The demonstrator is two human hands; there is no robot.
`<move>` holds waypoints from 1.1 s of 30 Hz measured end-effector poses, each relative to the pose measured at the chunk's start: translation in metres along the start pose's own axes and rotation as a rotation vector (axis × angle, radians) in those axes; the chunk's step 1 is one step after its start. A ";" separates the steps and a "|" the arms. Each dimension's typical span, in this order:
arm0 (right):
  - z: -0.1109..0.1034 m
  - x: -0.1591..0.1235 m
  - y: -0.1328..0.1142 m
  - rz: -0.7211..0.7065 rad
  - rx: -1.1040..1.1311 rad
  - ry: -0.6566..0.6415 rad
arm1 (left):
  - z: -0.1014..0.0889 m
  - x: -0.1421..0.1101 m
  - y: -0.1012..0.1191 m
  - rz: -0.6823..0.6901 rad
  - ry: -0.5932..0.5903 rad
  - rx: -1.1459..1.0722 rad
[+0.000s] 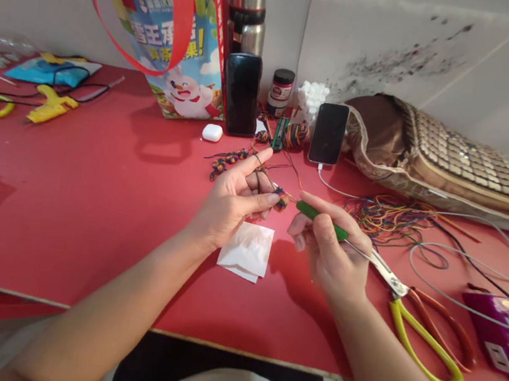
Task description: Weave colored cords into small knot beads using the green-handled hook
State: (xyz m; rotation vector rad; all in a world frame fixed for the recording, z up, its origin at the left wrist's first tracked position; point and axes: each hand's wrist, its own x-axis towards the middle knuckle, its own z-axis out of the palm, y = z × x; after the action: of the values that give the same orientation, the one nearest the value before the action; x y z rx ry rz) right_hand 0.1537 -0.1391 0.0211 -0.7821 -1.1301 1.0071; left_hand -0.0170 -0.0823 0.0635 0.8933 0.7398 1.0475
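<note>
My left hand [235, 197] pinches a small multicoloured yarn piece [281, 199] between thumb and fingers, with its index finger stretched out. A thin coloured strand runs from the piece toward a chain of yarn beads [228, 161] on the red table [85, 193]. My right hand [326, 247] is closed around a green-handled crochet hook [321, 219], whose tip points at the yarn piece. Both hands hover just above the table, over a white paper slip [247, 251].
Scissors with yellow and red handles [425, 319] lie right of my right hand. Loose coloured thread [389, 216], a charging phone [328, 133], a black case [241, 94], a white earbud case [212, 132], a printed gift bag [181, 37], a woven mat [451, 154] and a purple power strip [505, 336] stand around.
</note>
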 end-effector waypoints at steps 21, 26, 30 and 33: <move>0.015 -0.001 -0.004 0.057 0.004 0.080 | 0.005 -0.002 -0.006 -0.091 -0.067 -0.189; 0.011 0.000 -0.007 0.141 0.044 0.106 | 0.003 -0.001 -0.005 -0.093 -0.040 -0.178; 0.006 0.000 -0.008 0.151 -0.013 0.115 | 0.000 0.001 -0.004 -0.101 -0.034 -0.154; 0.005 0.001 -0.008 0.120 -0.037 0.110 | -0.001 0.001 -0.002 -0.102 -0.043 -0.139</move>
State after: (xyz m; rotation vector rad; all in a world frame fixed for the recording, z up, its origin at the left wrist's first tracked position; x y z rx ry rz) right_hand 0.1514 -0.1409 0.0300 -0.9328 -1.0192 1.0320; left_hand -0.0164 -0.0820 0.0609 0.7488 0.6611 0.9745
